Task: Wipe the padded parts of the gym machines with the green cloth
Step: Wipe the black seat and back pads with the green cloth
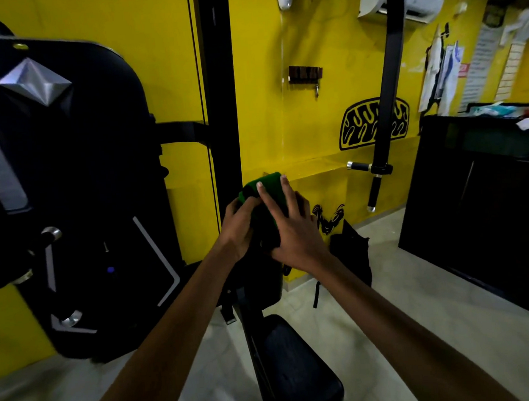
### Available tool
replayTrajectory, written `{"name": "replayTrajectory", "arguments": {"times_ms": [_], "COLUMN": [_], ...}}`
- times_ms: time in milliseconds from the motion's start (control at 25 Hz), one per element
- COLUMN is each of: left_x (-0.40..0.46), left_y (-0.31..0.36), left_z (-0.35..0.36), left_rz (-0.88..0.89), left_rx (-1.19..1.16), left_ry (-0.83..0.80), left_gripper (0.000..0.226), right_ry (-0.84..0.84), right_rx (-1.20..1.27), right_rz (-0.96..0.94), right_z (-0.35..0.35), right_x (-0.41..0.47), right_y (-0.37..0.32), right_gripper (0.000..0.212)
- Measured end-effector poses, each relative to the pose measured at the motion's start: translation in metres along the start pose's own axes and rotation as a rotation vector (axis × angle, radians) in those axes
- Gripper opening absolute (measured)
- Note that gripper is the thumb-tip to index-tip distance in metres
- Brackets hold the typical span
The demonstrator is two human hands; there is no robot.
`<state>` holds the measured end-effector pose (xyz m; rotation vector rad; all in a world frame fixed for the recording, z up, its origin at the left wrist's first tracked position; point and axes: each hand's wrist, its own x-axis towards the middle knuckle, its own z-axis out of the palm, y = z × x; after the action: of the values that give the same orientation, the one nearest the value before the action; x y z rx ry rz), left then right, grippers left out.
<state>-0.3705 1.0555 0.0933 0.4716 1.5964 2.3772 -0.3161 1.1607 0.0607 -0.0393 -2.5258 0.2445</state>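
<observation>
A green cloth (271,186) lies over the top of the machine's black back pad (262,281). My left hand (238,226) grips the cloth's left edge, fingers curled around it. My right hand (292,226) presses flat on the cloth with fingers spread, holding it against the pad. Below, the black padded seat (298,365) stands on a black post, nearer to me. Much of the back pad is hidden behind my hands and forearms.
A large black weight-stack housing (79,187) fills the left. A black upright (219,88) rises behind the pad. A hanging handle bar (376,175) is at right, a black backpack (353,253) on the floor, a dark counter (480,205) at far right. Yellow wall behind.
</observation>
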Motion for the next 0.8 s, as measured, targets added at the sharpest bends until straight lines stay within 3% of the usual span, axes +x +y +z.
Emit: {"name": "replayTrajectory", "arguments": {"times_ms": [160, 280, 440, 600, 720, 800], "left_x": [0.009, 0.016, 0.034, 0.080, 0.119, 0.142], "left_y": [-0.011, -0.021, -0.027, -0.030, -0.038, -0.045], "left_z": [-0.015, -0.030, -0.041, -0.041, -0.045, -0.052], "left_rz": [-0.051, -0.064, -0.088, -0.122, -0.054, 0.154], "left_rx": [0.054, 0.135, 0.061, 0.075, 0.276, 0.652], "left_ry": [-0.059, -0.072, -0.024, -0.087, -0.178, -0.170], "left_gripper": [0.027, 0.019, 0.014, 0.015, 0.017, 0.027], "right_ry": [0.052, 0.013, -0.086, -0.020, 0.005, 0.042], "right_rx": [-0.037, 0.128, 0.346, 0.227, 0.144, 0.119], "right_rz": [0.010, 0.033, 0.013, 0.062, 0.048, 0.078], "right_z": [0.019, 0.035, 0.050, 0.074, 0.090, 0.092], "right_x": [-0.001, 0.005, 0.016, 0.046, 0.077, 0.094], "right_y": [0.001, 0.016, 0.020, 0.036, 0.067, 0.092], "right_gripper": [0.103, 0.096, 0.097, 0.102, 0.092, 0.082]}}
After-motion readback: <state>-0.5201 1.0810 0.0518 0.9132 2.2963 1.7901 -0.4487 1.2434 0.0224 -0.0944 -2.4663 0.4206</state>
